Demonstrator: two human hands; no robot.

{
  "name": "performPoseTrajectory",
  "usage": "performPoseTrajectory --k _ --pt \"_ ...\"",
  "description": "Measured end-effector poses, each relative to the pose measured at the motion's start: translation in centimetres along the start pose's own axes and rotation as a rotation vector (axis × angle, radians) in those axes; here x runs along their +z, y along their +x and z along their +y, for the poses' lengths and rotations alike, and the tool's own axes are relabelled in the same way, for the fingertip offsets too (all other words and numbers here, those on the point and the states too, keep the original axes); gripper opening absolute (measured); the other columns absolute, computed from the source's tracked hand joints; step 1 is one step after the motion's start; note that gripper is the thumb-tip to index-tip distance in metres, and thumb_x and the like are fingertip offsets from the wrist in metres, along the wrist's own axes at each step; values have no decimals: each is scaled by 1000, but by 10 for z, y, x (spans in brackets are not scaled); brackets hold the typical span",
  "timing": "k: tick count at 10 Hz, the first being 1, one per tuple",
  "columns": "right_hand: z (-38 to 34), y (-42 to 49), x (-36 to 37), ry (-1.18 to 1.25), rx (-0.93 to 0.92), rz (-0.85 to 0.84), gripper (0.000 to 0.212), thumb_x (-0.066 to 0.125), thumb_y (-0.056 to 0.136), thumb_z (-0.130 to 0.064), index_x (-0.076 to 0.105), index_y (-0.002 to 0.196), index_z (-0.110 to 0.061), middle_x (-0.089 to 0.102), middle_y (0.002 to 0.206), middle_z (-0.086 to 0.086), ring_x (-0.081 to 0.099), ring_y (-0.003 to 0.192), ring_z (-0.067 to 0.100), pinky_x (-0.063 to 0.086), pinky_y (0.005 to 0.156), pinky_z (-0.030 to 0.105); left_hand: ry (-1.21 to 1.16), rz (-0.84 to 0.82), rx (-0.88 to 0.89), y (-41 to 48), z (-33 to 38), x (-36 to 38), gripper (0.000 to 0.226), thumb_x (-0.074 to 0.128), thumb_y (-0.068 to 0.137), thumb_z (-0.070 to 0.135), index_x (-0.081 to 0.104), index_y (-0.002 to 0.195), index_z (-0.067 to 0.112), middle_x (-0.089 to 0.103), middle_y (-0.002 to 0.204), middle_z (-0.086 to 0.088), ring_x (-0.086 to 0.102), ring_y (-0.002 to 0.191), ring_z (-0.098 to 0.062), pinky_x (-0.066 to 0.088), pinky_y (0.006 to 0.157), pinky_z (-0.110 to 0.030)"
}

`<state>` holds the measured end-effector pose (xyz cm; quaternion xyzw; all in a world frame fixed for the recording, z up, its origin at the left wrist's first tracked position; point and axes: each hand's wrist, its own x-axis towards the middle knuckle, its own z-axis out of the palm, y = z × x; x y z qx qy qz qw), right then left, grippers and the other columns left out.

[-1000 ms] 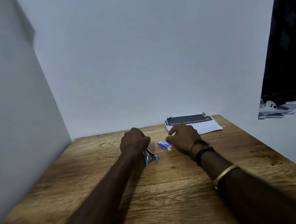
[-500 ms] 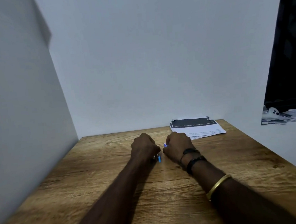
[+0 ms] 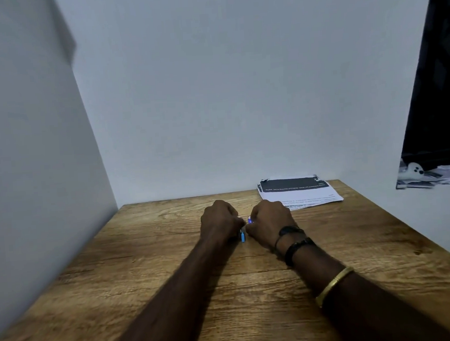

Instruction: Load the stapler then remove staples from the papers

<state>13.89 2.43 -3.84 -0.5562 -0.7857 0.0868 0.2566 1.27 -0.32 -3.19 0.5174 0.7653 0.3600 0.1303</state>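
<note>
Grey walls (image 3: 239,89) enclose a wooden tabletop (image 3: 147,295). Papers (image 3: 297,193) lie at two o'clock against the back wall. At centre, the left hand (image 3: 219,221) curls shut around the stapler (image 3: 242,235), only its blue tip showing. Just beside it at three o'clock, the right hand (image 3: 270,220) pinches a small blue-white packet (image 3: 249,220), mostly hidden.

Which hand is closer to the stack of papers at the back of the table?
The right hand. It is just in front of the near left corner of the papers, apart from them. The left hand, closed on the blue stapler, is farther left.
</note>
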Motion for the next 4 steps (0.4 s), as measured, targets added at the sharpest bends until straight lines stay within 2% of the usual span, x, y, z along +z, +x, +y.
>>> performPoseTrajectory --k 2,3,4 --pt "0 -4 -3 -23 -9 20 30 72 82 -41 76 98 -16 75 102 8 68 103 30 52 79 30 6 17 22 1 -3 0 12 77 80 25 78 87 14 78 90 -3 71 93 -19 52 77 -28" --pt "-3 -5 -8 13 10 74 21 66 84 -30 77 97 -18 75 103 5 68 102 29 53 81 31 13 69 16 -1 -4 -3 13 69 86 27 77 89 17 77 95 -2 70 95 -21 51 76 -28" --pt "-1 -1 -13 80 42 141 28 59 86 -16 76 107 -22 74 116 4 66 110 28 52 88 32 -18 167 -4 -1 -4 -9 17 62 90 26 74 100 19 76 104 -3 68 100 -23 54 83 -33"
